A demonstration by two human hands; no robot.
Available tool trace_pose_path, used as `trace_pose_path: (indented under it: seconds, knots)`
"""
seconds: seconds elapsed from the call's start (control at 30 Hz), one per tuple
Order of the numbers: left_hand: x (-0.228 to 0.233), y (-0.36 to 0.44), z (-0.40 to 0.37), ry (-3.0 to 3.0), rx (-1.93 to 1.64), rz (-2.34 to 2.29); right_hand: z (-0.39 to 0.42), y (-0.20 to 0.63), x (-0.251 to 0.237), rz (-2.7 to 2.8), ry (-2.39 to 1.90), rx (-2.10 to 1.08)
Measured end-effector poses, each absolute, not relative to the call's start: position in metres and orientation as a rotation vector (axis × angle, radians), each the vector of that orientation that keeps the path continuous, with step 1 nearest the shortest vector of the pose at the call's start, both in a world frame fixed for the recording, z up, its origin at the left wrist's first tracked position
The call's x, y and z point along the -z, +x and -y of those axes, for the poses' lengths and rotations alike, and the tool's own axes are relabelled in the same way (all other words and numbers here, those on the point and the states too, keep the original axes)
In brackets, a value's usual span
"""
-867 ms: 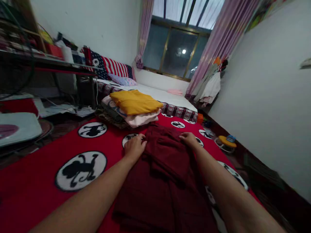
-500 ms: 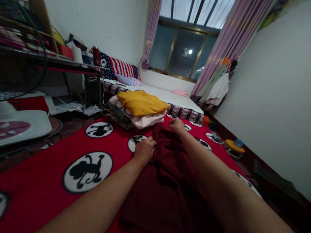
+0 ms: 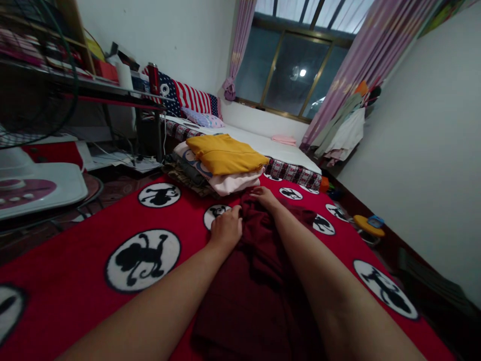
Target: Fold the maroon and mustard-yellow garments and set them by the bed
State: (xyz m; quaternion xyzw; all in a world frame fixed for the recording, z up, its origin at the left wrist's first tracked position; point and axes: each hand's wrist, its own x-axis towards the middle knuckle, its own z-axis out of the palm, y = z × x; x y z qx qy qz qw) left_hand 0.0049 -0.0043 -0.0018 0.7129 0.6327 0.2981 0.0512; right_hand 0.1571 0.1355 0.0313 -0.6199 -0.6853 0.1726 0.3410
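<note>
A dark maroon garment lies partly folded and wrinkled in front of me, on a red blanket with monkey prints in white circles. My left hand is closed on the garment's left edge, fingers curled over the cloth. Farther up, my right hand has its fingers bent down on the garment's top end, near the pile; the fingertips are partly hidden in the cloth. Part of the garment spreads out to the right beyond my right forearm. Just past both hands sits a stack of folded clothes with a yellow garment on top.
Behind the stack stands a bed with pillows. A desk with a red flask and a fan is at left. A yellow stool stands by the right wall, and clothes hang near the curtain.
My right hand has shifted left, closer to my left hand and the stack, and more of the garment's right part shows. The left hand stays at the same edge. The view has turned slightly left.
</note>
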Motion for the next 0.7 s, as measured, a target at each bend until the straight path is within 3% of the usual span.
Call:
trace_pose_path:
  seconds: [0.17,0.33,0.43,0.7]
  knots:
    - [0.001,-0.001,-0.001,2.079,-0.892,-1.972,-0.099,0.180,-0.023,1.867,-1.384,-0.544]
    - [0.006,-0.007,-0.007,2.145,-1.109,-1.832,-0.020,0.256,-0.021,2.066,-1.310,-0.017]
    - [0.011,-0.009,-0.011,2.226,-1.156,-1.675,0.042,0.294,-0.014,2.228,-1.316,0.142]
    - [0.009,-0.037,0.011,2.407,-0.948,-1.196,0.167,0.335,0.004,2.350,-1.263,0.086]
